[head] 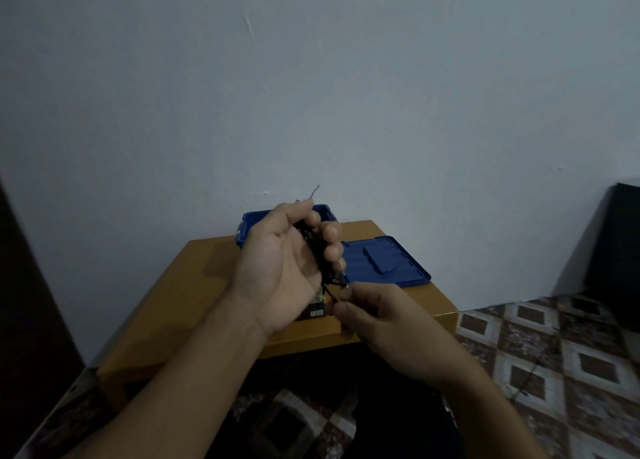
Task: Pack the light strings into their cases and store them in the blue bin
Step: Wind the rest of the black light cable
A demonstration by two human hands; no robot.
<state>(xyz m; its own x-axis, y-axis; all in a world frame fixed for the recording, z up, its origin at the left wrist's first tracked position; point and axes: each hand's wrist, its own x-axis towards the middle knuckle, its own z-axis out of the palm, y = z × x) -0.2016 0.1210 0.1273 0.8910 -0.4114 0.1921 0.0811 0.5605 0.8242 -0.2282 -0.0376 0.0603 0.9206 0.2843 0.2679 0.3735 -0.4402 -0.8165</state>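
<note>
Left hand (277, 268) was curled round a dark bundle of light string (313, 247), held above the tan table (180, 292). Right hand (377, 314) pinched a loose strand just below it. Blue bin (246, 228) sat at the far edge by the wall (311, 77), mostly hidden behind the left hand; blue lid (381, 261) lay flat to the right. A small case (313, 311) under the wrists was hard to make out. Front table edge was free; patterned tile floor (540, 354) on the right.

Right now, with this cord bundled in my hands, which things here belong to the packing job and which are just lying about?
Part of the job:
- black bundled light string, gripped in the left hand; the right hand pinches its loose end
- blue plastic bin
- blue plastic lid, lying off the bin
- small printed case

Just there:
- yellow-brown wooden table
- patterned tile floor
- dark cabinet
</note>
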